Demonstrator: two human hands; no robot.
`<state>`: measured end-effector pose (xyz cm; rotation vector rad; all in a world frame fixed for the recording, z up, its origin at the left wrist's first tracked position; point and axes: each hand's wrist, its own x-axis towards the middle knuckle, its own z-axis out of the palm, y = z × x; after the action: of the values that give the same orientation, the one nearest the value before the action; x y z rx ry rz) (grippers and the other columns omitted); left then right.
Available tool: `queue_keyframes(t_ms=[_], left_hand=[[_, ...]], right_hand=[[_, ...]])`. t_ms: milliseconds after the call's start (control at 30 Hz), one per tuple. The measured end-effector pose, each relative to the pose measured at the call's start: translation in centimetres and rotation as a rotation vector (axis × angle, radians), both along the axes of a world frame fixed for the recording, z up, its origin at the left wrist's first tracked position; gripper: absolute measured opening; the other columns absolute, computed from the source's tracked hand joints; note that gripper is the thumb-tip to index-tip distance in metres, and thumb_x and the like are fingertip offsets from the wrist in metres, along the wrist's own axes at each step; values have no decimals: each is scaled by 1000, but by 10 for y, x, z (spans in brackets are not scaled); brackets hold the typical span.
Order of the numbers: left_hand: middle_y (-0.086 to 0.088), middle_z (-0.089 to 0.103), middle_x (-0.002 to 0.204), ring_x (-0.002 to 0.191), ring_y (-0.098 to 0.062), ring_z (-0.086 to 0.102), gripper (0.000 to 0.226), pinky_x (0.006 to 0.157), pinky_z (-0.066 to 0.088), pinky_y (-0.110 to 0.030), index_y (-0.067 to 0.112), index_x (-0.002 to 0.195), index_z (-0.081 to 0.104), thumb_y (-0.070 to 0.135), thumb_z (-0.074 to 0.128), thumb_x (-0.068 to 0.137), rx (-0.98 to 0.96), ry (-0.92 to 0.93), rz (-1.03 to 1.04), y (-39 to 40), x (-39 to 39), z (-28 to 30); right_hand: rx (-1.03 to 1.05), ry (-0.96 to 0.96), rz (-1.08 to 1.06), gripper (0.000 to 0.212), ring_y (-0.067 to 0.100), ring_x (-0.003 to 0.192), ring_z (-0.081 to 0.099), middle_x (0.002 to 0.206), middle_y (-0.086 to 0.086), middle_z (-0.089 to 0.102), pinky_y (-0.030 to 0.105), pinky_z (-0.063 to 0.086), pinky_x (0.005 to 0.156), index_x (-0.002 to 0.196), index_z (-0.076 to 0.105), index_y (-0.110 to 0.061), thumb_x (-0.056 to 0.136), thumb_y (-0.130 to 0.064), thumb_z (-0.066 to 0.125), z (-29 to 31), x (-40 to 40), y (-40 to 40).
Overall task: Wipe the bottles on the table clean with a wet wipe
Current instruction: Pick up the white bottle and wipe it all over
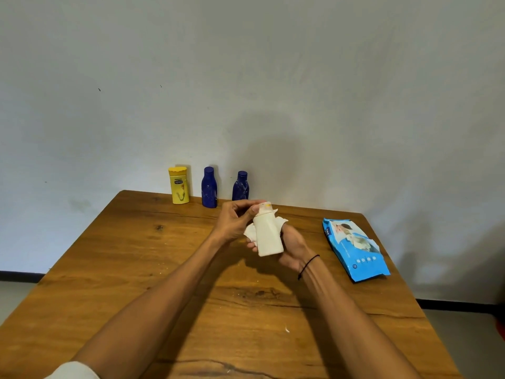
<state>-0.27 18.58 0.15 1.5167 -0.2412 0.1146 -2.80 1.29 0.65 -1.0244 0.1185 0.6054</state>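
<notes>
Above the middle of the wooden table (136,269) I hold a white bottle (267,236) upright. My left hand (235,220) pinches its top with curled fingers. My right hand (292,247) wraps a white wet wipe (252,234) around the bottle's body from behind; the wipe sticks out on both sides. A yellow bottle (179,185) and two dark blue bottles (209,187) (240,186) stand upright in a row at the table's far edge by the wall.
A blue pack of wet wipes (355,250) lies flat on the right side of the table, its flap torn open. The grey wall (246,77) rises right behind the bottles. Small white crumbs dot the tabletop near me.
</notes>
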Motion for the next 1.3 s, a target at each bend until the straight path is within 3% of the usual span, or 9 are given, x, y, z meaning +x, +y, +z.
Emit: queue_keyframes(t_ms=[133, 300, 500, 600, 767, 833, 967, 1133, 1300], left_hand=[[-5, 78, 118, 113, -23, 73, 25, 86, 63, -33, 15, 121, 76, 18, 70, 98, -110, 28, -18, 3, 4, 7], [-8, 76, 121, 118, -29, 71, 28, 91, 63, -39, 7, 127, 73, 12, 68, 99, -139, 25, -78, 10, 5, 6], [0, 75, 122, 121, -18, 68, 27, 95, 59, -31, 8, 127, 68, 7, 67, 100, -7, -10, -242, 21, 1, 18], [0, 71, 131, 129, -20, 64, 27, 104, 56, -34, 15, 129, 67, 11, 64, 102, 18, 30, -339, 30, 6, 27], [-1, 73, 122, 115, -20, 71, 30, 89, 61, -30, 16, 122, 72, 31, 67, 96, -7, 125, -203, 28, 4, 37], [0, 74, 116, 108, -18, 73, 26, 81, 61, -24, 20, 118, 72, 29, 75, 93, 77, 105, -111, 24, 6, 36], [0, 75, 116, 108, -14, 72, 28, 84, 59, -22, 22, 114, 74, 32, 81, 88, 101, 77, -57, 22, 10, 31], [-3, 77, 115, 112, -19, 71, 35, 92, 59, -29, 15, 111, 77, 35, 81, 82, -7, 83, 11, 19, 8, 16], [-7, 77, 112, 106, -23, 73, 37, 84, 64, -33, 10, 106, 75, 35, 82, 79, -49, 92, 31, 14, 7, 11]], right_hand=[[175, 43, -1, 49, 29, 77, 62, 97, 22, 67, 42, 58, 72, 136, 57, -4, 109, -37, 31, -4, -11, -1], [297, 12, 147, 62, 26, 73, 49, 78, 13, 52, 37, 49, 72, 99, 59, -4, 105, -58, 30, -15, -15, 3], [364, 27, 17, 47, 25, 76, 57, 86, 17, 59, 40, 58, 71, 131, 53, -5, 96, -34, 66, -13, -13, 4], [209, -94, -106, 40, 23, 73, 63, 89, 14, 66, 38, 61, 64, 127, 58, -4, 96, -26, 68, -6, -6, 6], [-706, -736, -241, 42, 10, 80, 72, 98, 1, 75, 21, 55, 64, 115, 67, -14, 93, -51, 61, 1, 8, 9], [-884, -899, -291, 39, 2, 80, 71, 97, -4, 74, 15, 52, 61, 118, 66, -17, 99, -49, 59, -7, 7, 9], [-876, -917, -338, 34, -2, 73, 68, 87, -6, 71, 13, 48, 56, 113, 66, -17, 107, -43, 46, -9, 5, 14], [-833, -787, -249, 49, 14, 72, 68, 85, 4, 72, 29, 50, 62, 95, 66, -17, 104, -53, 33, -16, 12, 19], [-796, -720, -325, 45, 4, 63, 64, 78, 0, 68, 19, 46, 54, 88, 63, -13, 112, -36, 33, -21, 12, 21]])
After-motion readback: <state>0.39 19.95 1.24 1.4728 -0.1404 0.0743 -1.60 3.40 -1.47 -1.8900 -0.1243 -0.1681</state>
